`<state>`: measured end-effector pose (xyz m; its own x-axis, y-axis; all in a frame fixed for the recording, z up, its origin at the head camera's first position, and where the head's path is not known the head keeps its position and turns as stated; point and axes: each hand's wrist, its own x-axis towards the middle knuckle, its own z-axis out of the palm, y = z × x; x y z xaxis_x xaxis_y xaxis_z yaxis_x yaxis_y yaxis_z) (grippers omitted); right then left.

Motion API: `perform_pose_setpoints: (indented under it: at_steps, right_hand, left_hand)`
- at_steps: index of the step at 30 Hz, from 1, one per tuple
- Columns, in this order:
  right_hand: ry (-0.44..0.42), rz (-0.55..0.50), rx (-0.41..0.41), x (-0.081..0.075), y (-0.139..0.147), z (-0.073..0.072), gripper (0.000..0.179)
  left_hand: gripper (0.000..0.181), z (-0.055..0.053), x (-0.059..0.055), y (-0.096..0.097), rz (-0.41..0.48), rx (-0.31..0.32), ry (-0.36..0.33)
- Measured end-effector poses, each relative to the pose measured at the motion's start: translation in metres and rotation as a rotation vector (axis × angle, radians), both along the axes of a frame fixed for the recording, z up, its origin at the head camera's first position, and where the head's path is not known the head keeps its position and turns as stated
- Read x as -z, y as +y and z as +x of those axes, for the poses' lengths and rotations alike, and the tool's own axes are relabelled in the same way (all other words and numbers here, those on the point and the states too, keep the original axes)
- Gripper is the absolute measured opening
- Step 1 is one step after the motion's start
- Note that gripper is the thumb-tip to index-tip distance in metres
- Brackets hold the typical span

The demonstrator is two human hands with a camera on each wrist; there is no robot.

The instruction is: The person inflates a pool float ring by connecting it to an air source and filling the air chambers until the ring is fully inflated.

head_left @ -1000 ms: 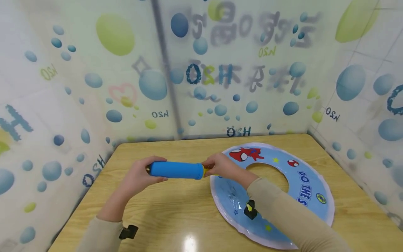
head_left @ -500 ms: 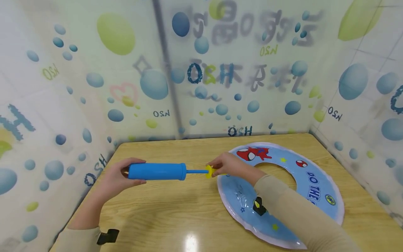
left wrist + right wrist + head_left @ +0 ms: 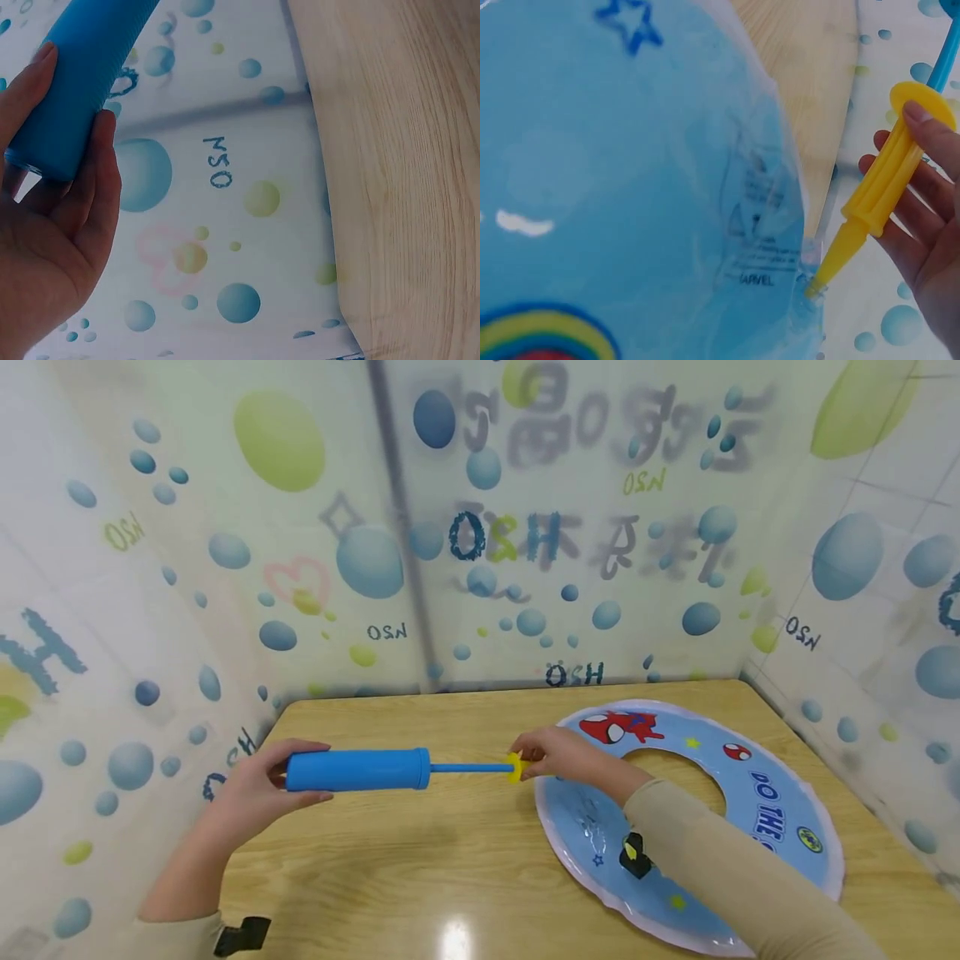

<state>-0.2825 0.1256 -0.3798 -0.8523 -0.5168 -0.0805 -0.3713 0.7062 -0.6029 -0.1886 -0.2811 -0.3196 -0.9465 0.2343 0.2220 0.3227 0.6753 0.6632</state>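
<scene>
A blue hand air pump (image 3: 356, 770) lies level above the table in the head view, its thin rod (image 3: 471, 768) drawn far out. My left hand (image 3: 251, 793) grips the outer end of its blue barrel, fingers and thumb wrapped round it in the left wrist view. With my right hand (image 3: 566, 758) I hold the pump's yellow nozzle (image 3: 881, 180) just behind its round flange (image 3: 922, 101). In the right wrist view the tapered tip sits at the clear valve (image 3: 815, 262) on the edge of a light blue swim ring (image 3: 795, 814), which looks puffed with a wrinkled rim.
The swim ring covers the right part of the wooden table (image 3: 390, 877), under my right forearm. Walls (image 3: 480, 610) printed with bubbles enclose the table at the back and sides. A dark strap piece (image 3: 242, 935) is on my left sleeve and another (image 3: 635, 856) on my right.
My left hand has pulled the pump barrel leftward, so the rod, hidden at first, now shows long. My right hand keeps hold of the yellow nozzle; it and the ring appear slightly further right.
</scene>
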Motion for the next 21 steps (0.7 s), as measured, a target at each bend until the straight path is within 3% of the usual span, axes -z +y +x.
perform_pose_setpoints:
  at_steps: [7,15,21]
  right_hand:
    - [0.031,-0.054,0.02,0.0,-0.007,0.005,0.032]
    - [-0.03,-0.147,0.057,0.004,-0.017,0.008,0.036]
    - [-0.026,-0.128,0.014,0.005,-0.022,0.007,0.034]
  left_hand:
    - [0.053,-0.01,0.007,0.029,0.003,0.042,0.009]
    - [0.053,-0.021,0.018,0.062,-0.045,0.065,0.03]
    - [0.051,-0.027,0.026,0.078,-0.072,0.076,0.04]
